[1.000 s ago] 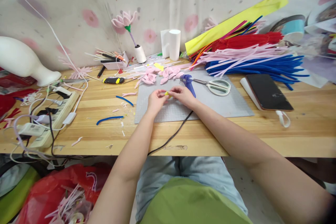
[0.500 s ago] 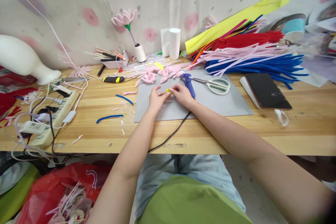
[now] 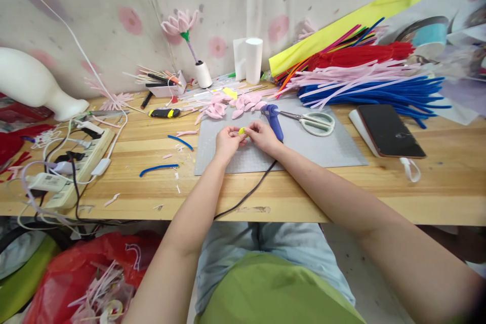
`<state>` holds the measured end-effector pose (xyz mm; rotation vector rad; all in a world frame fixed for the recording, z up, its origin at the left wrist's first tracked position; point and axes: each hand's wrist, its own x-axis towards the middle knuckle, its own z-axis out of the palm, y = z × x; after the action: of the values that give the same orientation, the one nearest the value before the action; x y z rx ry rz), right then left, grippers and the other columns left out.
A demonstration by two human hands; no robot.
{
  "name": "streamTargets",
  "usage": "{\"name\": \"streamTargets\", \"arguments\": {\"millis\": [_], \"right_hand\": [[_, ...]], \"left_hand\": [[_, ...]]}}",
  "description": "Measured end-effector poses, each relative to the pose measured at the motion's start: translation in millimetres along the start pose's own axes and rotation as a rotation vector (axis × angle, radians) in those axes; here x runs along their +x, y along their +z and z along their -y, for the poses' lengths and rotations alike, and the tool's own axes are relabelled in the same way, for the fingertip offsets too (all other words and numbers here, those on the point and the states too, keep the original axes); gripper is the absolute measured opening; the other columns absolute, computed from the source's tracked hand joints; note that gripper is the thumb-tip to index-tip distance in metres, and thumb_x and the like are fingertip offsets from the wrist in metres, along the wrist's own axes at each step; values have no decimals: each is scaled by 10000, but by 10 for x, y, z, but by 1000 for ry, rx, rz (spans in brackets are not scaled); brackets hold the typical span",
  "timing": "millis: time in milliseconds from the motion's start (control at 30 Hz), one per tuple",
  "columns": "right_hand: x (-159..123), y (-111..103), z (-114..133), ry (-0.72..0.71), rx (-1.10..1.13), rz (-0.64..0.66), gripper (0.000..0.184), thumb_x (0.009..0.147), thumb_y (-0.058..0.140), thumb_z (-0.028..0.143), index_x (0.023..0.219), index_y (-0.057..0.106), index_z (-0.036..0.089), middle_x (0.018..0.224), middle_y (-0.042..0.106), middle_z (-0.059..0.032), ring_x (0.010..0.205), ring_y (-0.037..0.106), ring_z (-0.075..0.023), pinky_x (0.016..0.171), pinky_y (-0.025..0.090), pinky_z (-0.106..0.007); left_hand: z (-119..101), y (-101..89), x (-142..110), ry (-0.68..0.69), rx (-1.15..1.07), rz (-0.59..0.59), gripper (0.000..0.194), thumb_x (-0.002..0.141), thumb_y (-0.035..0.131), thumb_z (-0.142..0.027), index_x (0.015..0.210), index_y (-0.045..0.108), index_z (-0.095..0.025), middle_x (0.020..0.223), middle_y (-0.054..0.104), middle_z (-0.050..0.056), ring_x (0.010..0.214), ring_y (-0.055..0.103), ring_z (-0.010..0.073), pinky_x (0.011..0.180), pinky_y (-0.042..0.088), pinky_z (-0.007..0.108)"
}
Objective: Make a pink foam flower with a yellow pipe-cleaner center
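Note:
A small yellow fuzzy piece [image 3: 242,131] is pinched between my two hands above the grey cutting mat [image 3: 322,154]; its exact shape is too small to tell. My left hand [image 3: 228,143] closes on it from the left, fingers curled. From the right, the thumb and fingertips of my right hand [image 3: 262,136] grip it too. Just beyond my right hand lies a blue glue gun [image 3: 272,117], its black cord running toward the front edge. Scissors [image 3: 317,123] with pale handles rest to its right. Pink pipe-cleaner petals [image 3: 214,107] are heaped behind my hands.
Bundles of blue pipe cleaners [image 3: 368,93] and red ones [image 3: 364,56] lie at the back right, near a phone [image 3: 391,131]. A finished pink flower [image 3: 182,24] stands in a white spool. Left are a utility knife [image 3: 164,113] and a power strip [image 3: 81,167] with tangled cables.
The fingers of my left hand have curled in closer around the yellow piece. My right hand stays nearly in place, and the view has shifted very slightly.

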<state>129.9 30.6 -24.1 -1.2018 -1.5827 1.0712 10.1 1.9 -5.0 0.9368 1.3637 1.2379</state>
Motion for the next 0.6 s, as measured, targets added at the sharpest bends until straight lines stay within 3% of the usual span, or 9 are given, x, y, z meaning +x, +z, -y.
{"name": "streamTargets", "arguments": {"millis": [300, 467, 600], "right_hand": [[26, 10, -39, 29, 65, -23, 189, 722, 576, 341, 648, 496, 185, 607, 535, 16, 560, 450, -105, 556, 371, -245], [25, 7, -48, 42, 115, -2, 197, 707, 613, 343, 658, 518, 177, 633, 552, 9, 578, 471, -106, 565, 393, -247], [4, -22, 1, 56, 193, 87, 253, 704, 638, 404, 673, 549, 169, 634, 558, 4, 564, 469, -101, 569, 412, -248]], "left_hand": [[-43, -72, -37, -86, -8, 152, 257, 615, 776, -216, 761, 597, -104, 684, 677, 30, 647, 673, 144, 664, 555, 291], [-18, -55, -19, -80, 3, 104, 190, 678, 730, -227, 706, 589, -102, 648, 666, 31, 616, 666, 131, 611, 543, 253], [-2, -52, -6, -46, 9, 70, 190, 683, 724, -226, 677, 572, -113, 614, 657, 16, 570, 653, 118, 567, 524, 221]]}}
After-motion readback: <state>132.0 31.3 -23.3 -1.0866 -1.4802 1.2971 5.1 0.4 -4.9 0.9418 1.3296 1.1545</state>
